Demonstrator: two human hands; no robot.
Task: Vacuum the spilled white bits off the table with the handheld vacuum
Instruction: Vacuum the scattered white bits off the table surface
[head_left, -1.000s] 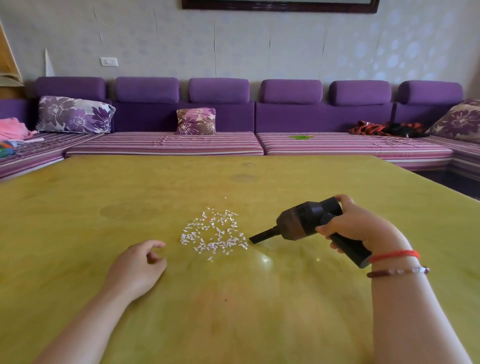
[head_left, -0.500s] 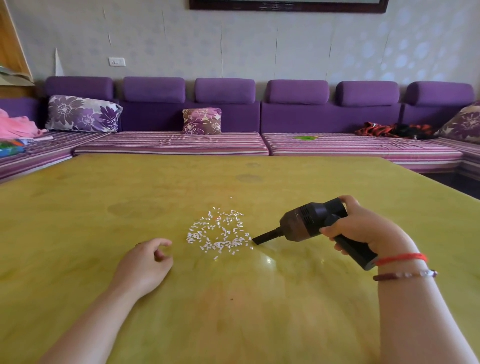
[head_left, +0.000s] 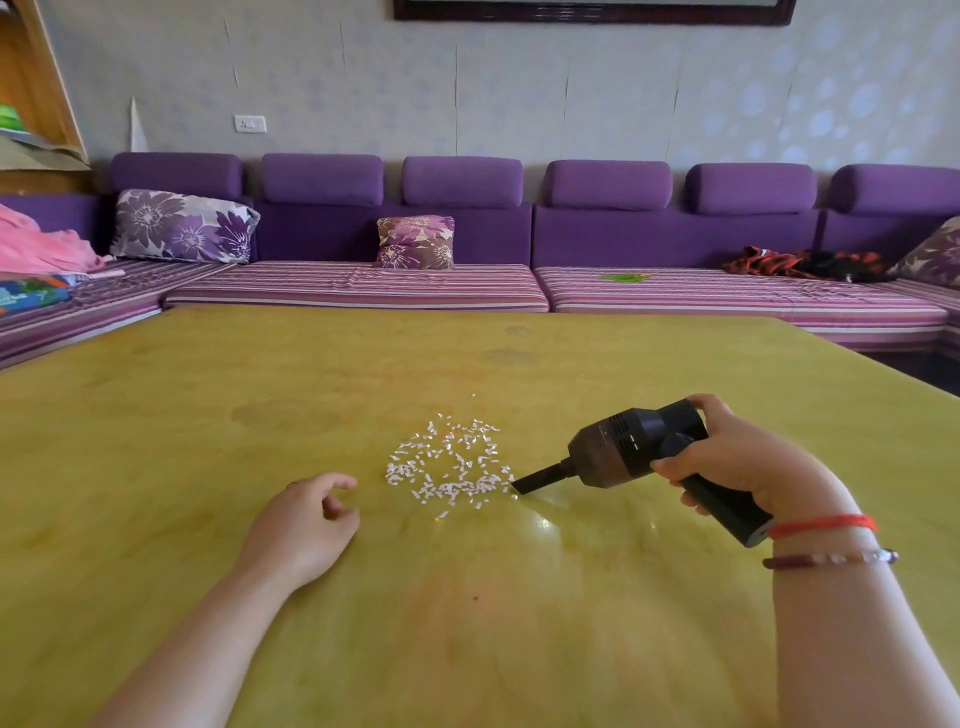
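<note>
The right hand (head_left: 748, 467) gripped the black handheld vacuum (head_left: 639, 454) by its handle, fingers wrapped around the grip, with a red string bracelet (head_left: 823, 525) and a beaded bracelet (head_left: 831, 558) at the wrist. The vacuum's body angled down toward 9 o'clock, and its narrow nozzle (head_left: 540, 477) met the right edge of the spilled white bits (head_left: 449, 467), the tip on or just above the surface; which of the two could not be told.

The bits lay scattered in a loose patch near the middle of the yellow-green bench (head_left: 467, 623), with a few strays at the patch's 12 o'clock and 6 o'clock edges. At the patch's 8 o'clock, the left hand (head_left: 306, 525) rested on the bench, holding nothing, its fingers loosely curled and near the closest bits but apart from them.

Beyond the bench's far edge, at 12 o'clock, ran a purple sofa (head_left: 608, 234) with striped seat cushions. A large floral pillow (head_left: 184, 226) leaned at its left end, and a smaller floral pillow (head_left: 415, 242) stood near its centre. Pink cloth (head_left: 47, 249) lay at far left, and red-and-black cloth (head_left: 805, 265) at far right. A small green object (head_left: 623, 278) lay on the seat, too small to identify.
</note>
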